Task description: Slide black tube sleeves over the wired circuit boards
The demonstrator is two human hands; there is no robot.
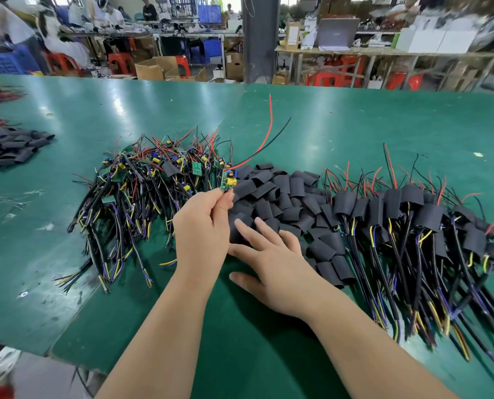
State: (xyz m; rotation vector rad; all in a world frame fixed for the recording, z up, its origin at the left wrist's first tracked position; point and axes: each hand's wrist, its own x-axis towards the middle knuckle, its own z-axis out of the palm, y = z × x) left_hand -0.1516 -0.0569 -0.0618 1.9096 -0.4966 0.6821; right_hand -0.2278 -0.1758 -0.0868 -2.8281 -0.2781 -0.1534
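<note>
My left hand [202,226] is up off the table [355,125], thumb and fingers pinched on the lower edge of one board [229,181]. Its red and black leads stick up and away to the right. My right hand [271,263] is flat and low, fingers straight and spread, tips over the near edge of the sleeves [271,191] heaped in the middle. Bare wired boards [142,180] are tangled just left of that heap, and sleeved boards [412,214] are lined up on the right.
</note>
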